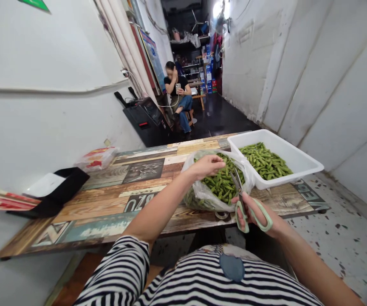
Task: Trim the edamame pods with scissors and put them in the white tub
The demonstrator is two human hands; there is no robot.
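Gripping scissors (240, 194) in right hand (249, 207), blades slightly parted. Left hand (205, 165) half-curled over bag (199, 199), 12 o'clock; cannot tell if holding anything. Judged partway: many green pods (220, 185) in bag, more heaped in tray (304, 163), 1 o'clock.

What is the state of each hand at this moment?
Left hand: fingers curled above the plastic bag of green soybean pods; whether they pinch anything cannot be told.
Right hand: closed on green-handled scissors, blades apart.
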